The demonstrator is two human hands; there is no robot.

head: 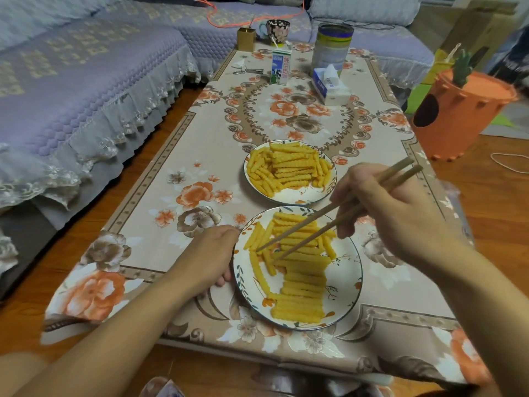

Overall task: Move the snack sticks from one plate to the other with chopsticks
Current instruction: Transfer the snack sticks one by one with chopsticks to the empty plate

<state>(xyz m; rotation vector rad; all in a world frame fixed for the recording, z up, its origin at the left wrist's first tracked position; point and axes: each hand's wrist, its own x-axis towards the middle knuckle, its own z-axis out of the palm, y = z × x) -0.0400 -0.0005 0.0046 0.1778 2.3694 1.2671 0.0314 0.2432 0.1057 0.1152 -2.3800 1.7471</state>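
Low surface (200, 156) under a floral cloth, seen from above and behind the hands.

Near plate (347, 270): white, leaf-patterned rim, close to the front edge. Holds yellow crinkle-cut snack sticks (300, 293), mostly laid side by side in a stacked column down the middle, with a few loose ones angled at upper left.

Far plate (292, 197): same pattern, just beyond the near plate, rims almost touching. Carries a fuller heap of sticks (289, 164), piled crosswise.

Right hand (380, 207): raised over the right rim of the near plate, fingers curled round a pair of wooden chopsticks (320, 224). Grip closed on the chopsticks. Shafts slanting down and left; tips spread apart, resting among the loose sticks at the plate's upper left. No stick visibly pinched between the tips.

Left hand (211, 253): at the left rim of the near plate, fingers curled against the edge, thumb side toward the rim. Whether the fingers actually clasp the rim or merely lie beside it: cannot tell.

Far end of the surface: milk carton (281, 65) with a straw, tissue pack (332, 85), tall tin can (333, 45), floral mug (277, 30), small gold box (246, 38), keys (246, 70).

Left: sofa (86, 75) in a lilac quilted cover with lace trim. Right, on the wooden floor: orange carrot-shaped bin (463, 110).
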